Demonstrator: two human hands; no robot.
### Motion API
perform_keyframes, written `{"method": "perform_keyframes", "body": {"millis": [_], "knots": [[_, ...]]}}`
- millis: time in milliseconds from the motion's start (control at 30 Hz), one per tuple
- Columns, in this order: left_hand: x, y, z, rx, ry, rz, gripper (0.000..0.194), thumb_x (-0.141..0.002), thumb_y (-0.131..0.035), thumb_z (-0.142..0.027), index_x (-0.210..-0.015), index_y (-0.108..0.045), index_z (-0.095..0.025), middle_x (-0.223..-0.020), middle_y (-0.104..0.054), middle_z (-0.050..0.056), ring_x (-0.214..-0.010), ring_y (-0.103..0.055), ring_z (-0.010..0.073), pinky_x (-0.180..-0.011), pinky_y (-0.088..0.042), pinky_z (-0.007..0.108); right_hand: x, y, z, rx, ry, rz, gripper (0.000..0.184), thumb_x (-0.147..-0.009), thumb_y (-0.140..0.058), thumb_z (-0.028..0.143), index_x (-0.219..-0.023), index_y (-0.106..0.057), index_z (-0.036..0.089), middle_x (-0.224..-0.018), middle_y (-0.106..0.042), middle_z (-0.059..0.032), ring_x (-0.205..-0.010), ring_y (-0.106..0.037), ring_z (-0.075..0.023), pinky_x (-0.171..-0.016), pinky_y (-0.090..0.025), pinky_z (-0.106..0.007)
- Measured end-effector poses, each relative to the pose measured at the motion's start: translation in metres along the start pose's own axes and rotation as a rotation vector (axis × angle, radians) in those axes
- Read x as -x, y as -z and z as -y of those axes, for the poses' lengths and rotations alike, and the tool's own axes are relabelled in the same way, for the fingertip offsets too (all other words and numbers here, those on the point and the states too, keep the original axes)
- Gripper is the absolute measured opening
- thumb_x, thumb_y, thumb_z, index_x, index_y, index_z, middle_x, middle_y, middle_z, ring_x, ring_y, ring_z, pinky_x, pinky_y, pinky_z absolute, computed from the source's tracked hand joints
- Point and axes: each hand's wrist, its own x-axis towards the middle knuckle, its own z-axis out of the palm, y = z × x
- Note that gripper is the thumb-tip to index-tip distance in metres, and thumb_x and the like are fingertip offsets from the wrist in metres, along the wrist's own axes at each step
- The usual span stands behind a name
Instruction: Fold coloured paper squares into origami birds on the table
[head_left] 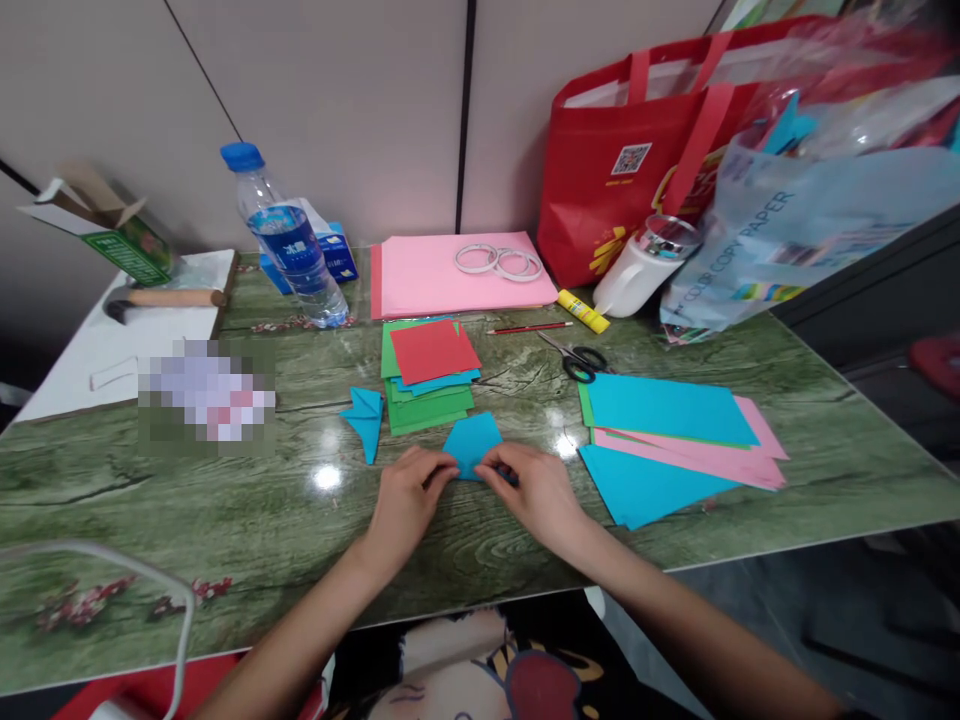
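"So, what lies at the far left?"

"A hammer [176,298], its wooden handle pointing right, then a blue-capped bottle [296,250] standing farther back."

"And nearer the middle?"

"A folded blue piece [365,420] (narrowing to a point at its near end). Next, the left hand [405,492] has thumb and fingers pinched together on the blue paper [472,440], at its near left edge."

"Where is that paper, exactly?"

"Over the table [262,530], between both hands, just in front of a stack of squares [431,350] topped with red."

"The right hand [540,492]?"

"Its fingers curl in, gripping the near right edge. Beyond, black-handled scissors [583,362] touch some blue, green and pink sheets [667,408]."
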Motion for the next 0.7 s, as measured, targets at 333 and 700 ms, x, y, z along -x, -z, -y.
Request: {"method": "perform_keyframes", "body": {"millis": [333, 700], "knots": [[0.051, -0.006, -0.014, -0.504, -0.449, 0.009, 0.025, -0.086, -0.048, -0.011, -0.109, -0.057, -0.004, -0.113, -0.062, 0.017, -0.111, -0.053, 0.0275, -0.089, -0.048, 0.041, -0.018, 0.008, 0.006, -0.010, -0.198, 0.199, 0.011, -0.081, -0.059, 0.030, -0.078, -0.065, 0.021, -0.074, -0.071, -0.0009, -0.069, -0.065, -0.0153, -0.063, -0.043, -0.023], [0.050, -0.007, -0.014, -0.620, -0.420, 0.060, 0.027, -0.087, -0.047, -0.012, -0.110, -0.057, -0.003, -0.122, -0.057, 0.017, -0.122, -0.044, 0.0303, -0.093, -0.048, 0.042, -0.024, 0.010, 0.006, -0.029, -0.232, 0.233, 0.013, -0.078, -0.060, 0.029, -0.087, -0.067, 0.023, -0.073, -0.071, 0.0004, -0.065, -0.064, -0.0146, -0.061, -0.043, -0.024]]}}
